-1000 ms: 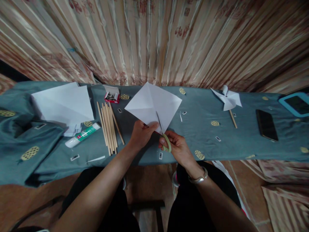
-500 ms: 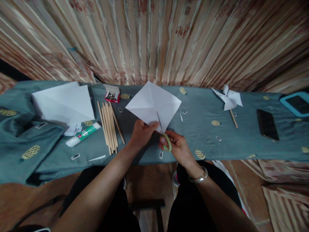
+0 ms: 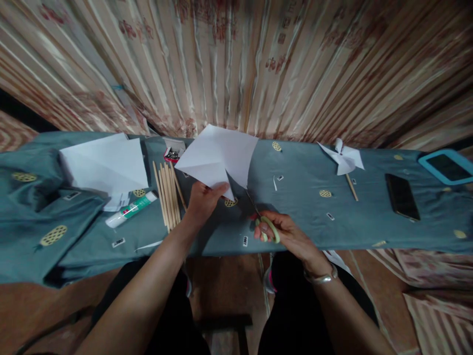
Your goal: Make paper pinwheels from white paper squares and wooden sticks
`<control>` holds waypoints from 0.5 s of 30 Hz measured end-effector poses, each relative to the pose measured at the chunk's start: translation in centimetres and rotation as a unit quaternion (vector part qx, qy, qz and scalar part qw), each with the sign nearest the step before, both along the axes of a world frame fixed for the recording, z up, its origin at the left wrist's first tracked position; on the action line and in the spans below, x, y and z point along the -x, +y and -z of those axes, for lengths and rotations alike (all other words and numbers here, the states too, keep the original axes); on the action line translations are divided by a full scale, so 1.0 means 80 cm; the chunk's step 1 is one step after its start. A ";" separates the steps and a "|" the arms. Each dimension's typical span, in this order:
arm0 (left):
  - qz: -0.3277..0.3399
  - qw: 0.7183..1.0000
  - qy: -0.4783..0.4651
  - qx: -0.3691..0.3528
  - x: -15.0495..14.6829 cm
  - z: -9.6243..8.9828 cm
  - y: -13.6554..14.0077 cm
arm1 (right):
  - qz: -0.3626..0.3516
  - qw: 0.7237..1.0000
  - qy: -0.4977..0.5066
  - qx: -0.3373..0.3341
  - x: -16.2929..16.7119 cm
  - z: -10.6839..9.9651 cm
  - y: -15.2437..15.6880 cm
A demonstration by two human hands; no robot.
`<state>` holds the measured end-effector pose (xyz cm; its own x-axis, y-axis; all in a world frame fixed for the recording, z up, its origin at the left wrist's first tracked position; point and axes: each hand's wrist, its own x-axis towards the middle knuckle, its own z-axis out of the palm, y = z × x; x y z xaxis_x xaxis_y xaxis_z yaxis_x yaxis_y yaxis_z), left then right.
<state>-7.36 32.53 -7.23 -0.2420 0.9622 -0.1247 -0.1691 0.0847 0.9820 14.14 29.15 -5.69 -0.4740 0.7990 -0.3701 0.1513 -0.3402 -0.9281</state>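
Observation:
A white square sheet of paper (image 3: 221,145) is pinched at its near corner by my left hand (image 3: 202,201), thumb on top. A slit runs inward from that corner, and its two sides stand apart. My right hand (image 3: 283,230) is closed around the pale green handles of the scissors (image 3: 271,228). The blades point up and left, with their tips close to the right flap of the slit. To the left of the paper, thin wooden sticks (image 3: 168,195) lie in a bundle, beside a small red box of metal pins (image 3: 173,150) partly covered by the sheet.
More white paper (image 3: 107,162) and a glue stick (image 3: 131,209) lie on the left. On the right are a paper pinwheel (image 3: 344,159) on a stick, a black phone (image 3: 402,196) and a blue-framed tablet (image 3: 447,166). A curtain (image 3: 236,69) hangs behind the cloth-covered table (image 3: 303,212).
The scissors have come out of the paper, moving right and down with my right hand. My left hand has shifted the sheet left, and the slit now gapes.

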 end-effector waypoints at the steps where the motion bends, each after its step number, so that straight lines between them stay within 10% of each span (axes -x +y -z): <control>1: -0.001 1.000 0.003 0.001 0.002 0.000 0.000 | -0.004 1.000 -0.004 -0.001 -0.008 -0.001 0.002; 15: 0.139 0.978 0.150 -0.046 0.005 0.019 -0.014 | 0.276 0.951 0.111 -0.082 -0.045 0.001 0.034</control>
